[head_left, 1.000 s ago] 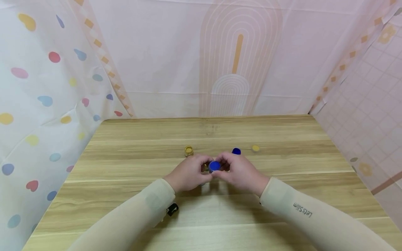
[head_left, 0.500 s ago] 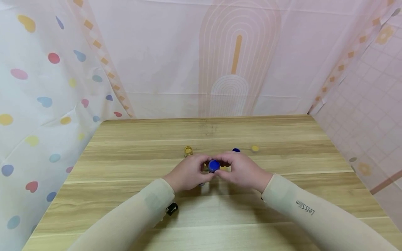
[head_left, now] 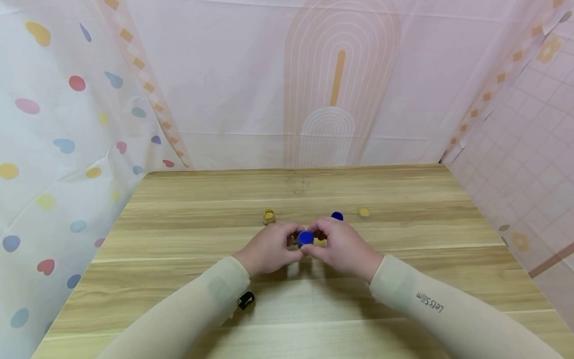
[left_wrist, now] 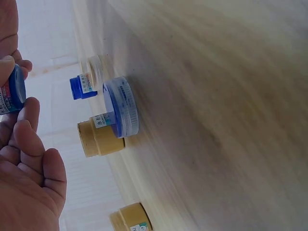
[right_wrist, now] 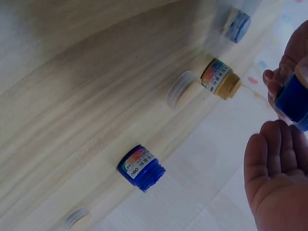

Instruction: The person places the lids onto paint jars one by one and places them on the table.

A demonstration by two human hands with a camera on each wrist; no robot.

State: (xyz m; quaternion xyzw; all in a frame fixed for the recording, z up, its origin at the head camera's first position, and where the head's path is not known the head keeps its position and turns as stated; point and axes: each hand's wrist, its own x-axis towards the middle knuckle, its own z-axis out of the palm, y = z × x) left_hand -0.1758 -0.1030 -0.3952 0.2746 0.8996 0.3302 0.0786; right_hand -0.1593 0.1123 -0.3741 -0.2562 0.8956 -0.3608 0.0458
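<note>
Between my hands, above the table, is a small blue paint jar [head_left: 306, 238], its blue top facing up in the head view. My left hand [head_left: 271, 248] grips its left side; in the left wrist view its fingertips touch the jar near the base. My right hand [head_left: 349, 248] pinches the jar's upper part from the right with thumb and fingers. Whether a lid is on it, I cannot tell. Beyond stand an open blue paint jar [right_wrist: 142, 167] and an open yellow paint jar [head_left: 269, 216]. Another yellow jar [left_wrist: 98, 137] stands behind the hands.
A yellow-topped lid [head_left: 364, 213] lies at the right on the wooden table [head_left: 403, 299]. Nearer, partly hidden by the hands, lie a blue lid with a clear rim [left_wrist: 122, 107] and a pale lid [right_wrist: 183, 90]. Patterned cloth [head_left: 224, 89] hangs behind the table.
My right hand shifted slightly right and turned about the jar, then came back to pinch it. The jar and my left hand stay nearly in place.
</note>
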